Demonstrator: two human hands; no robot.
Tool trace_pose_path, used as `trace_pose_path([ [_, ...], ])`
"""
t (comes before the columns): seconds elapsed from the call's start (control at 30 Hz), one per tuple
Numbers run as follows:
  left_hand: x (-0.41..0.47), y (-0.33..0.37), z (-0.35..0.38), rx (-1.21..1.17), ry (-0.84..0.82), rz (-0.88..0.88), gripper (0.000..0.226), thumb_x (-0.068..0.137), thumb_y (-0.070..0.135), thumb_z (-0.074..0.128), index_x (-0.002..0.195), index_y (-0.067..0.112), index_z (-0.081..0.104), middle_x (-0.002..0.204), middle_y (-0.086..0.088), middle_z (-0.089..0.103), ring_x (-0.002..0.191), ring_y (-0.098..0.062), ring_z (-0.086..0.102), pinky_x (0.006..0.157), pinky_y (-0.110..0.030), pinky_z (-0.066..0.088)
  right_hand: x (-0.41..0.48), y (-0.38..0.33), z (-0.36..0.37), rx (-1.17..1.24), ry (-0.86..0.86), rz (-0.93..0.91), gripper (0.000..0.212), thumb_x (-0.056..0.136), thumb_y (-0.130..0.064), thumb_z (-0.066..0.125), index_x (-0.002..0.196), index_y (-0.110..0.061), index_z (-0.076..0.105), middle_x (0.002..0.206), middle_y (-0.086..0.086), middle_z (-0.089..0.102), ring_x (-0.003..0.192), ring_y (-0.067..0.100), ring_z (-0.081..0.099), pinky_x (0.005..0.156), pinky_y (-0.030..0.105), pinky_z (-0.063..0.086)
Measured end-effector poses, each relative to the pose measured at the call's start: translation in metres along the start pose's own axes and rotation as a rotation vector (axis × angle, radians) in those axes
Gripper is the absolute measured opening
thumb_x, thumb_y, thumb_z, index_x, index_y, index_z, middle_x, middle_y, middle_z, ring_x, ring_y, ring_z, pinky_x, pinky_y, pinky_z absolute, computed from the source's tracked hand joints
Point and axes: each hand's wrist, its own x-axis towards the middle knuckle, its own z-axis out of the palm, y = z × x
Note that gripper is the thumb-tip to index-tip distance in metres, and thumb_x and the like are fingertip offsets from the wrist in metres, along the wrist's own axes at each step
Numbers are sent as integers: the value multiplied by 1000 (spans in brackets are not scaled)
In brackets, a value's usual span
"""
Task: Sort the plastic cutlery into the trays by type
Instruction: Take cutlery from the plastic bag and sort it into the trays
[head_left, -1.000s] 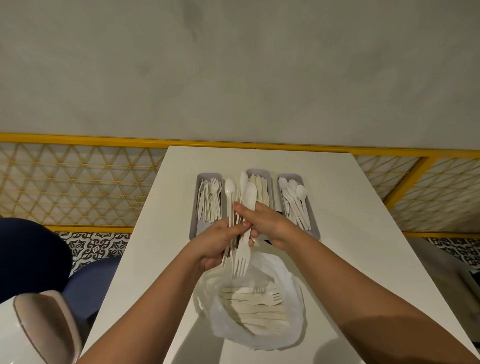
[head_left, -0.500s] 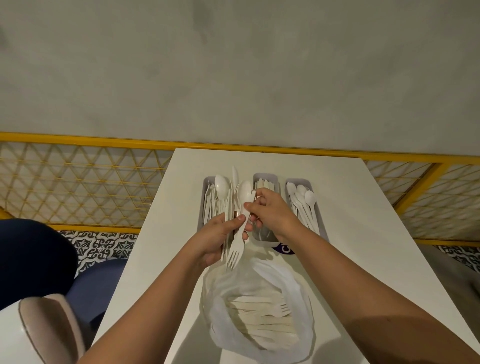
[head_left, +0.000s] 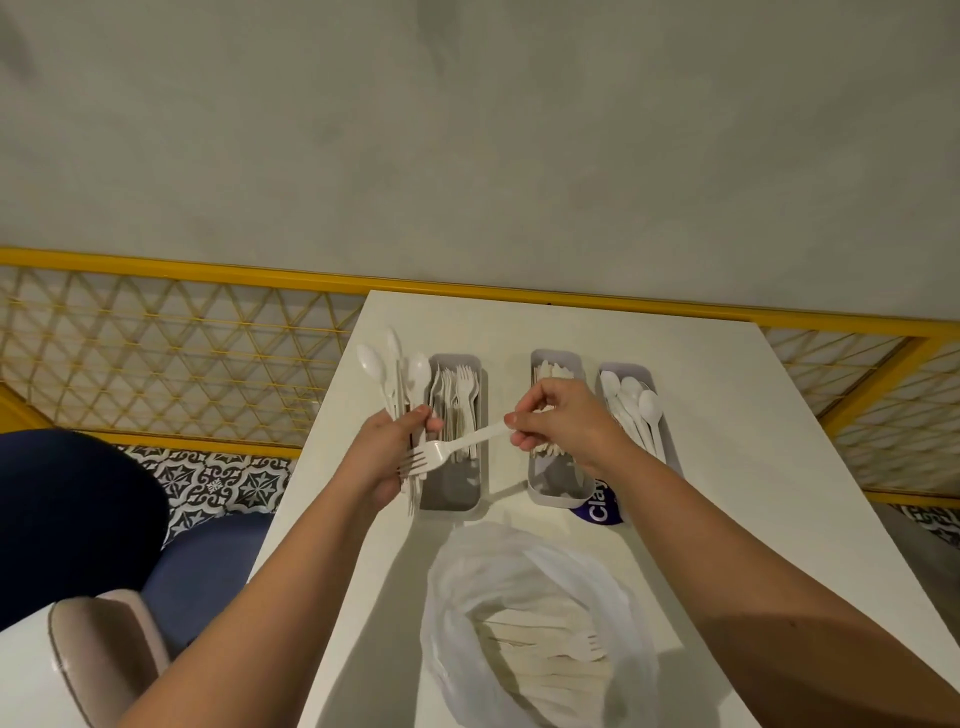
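Three grey trays stand side by side on the white table (head_left: 727, 467): a fork tray (head_left: 452, 493) on the left, a middle tray (head_left: 558, 496) of what look like knives, and a spoon tray (head_left: 631, 400) on the right. My left hand (head_left: 387, 457) grips a bundle of white spoons and other cutlery (head_left: 397, 374) just left of the fork tray. My right hand (head_left: 563, 421) pinches the handle of one white fork (head_left: 447, 452), held crosswise over the fork tray with its tines by my left hand. A clear plastic bag (head_left: 519, 618) of unsorted cutlery lies near me.
A purple label (head_left: 600, 506) lies on the table at the near end of the trays. A yellow lattice railing (head_left: 156, 353) runs behind the table. A blue seat (head_left: 208, 571) and a beige chair back (head_left: 98, 649) sit at the lower left.
My right hand has drawn one fork out of the bundle and swung it sideways to the right over the fork tray. My left hand has shifted left with the remaining cutlery.
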Motion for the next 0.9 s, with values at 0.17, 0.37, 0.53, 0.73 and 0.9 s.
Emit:
trace_pose_path([
  [0.17, 25, -3, -17, -125, 95, 2, 14, 98, 11, 44, 87, 9, 52, 59, 1, 59, 38, -8, 51, 39, -17, 42, 13, 8, 10, -507, -363, -27, 21, 90, -9, 60, 109, -8, 67, 76, -3, 64, 62, 3, 60, 64, 12, 49],
  [0.37, 49, 3, -42, -173, 196, 82, 6, 99, 10, 43, 98, 9, 49, 57, 1, 60, 38, -7, 50, 39, -16, 42, 37, 23, 20, -619, -391, -27, 12, 90, -12, 60, 96, -8, 69, 75, -1, 55, 70, 10, 47, 69, 19, 39],
  [0.53, 54, 5, -61, -92, 130, 68, 10, 98, 13, 45, 104, 5, 48, 61, 0, 60, 41, -9, 50, 40, -18, 43, 68, 40, 42, -506, -109, 35, 9, 88, -9, 61, 81, -4, 63, 59, 0, 43, 56, 11, 41, 62, 23, 37],
  [0.73, 39, 1, -48, -4, -12, -25, 19, 98, 22, 47, 102, 9, 60, 66, 0, 64, 40, -9, 45, 42, -19, 41, 107, 50, 89, -526, 92, 111, 12, 88, -4, 57, 92, 5, 63, 87, 12, 59, 84, 25, 57, 71, 24, 39],
  [0.9, 31, -4, -44, -1, -107, -60, 21, 97, 24, 47, 105, 10, 61, 65, 2, 65, 41, -9, 42, 43, -19, 39, 121, 64, 109, -655, 87, 113, 16, 92, 0, 44, 97, -3, 59, 100, 14, 61, 91, 28, 58, 77, 30, 46],
])
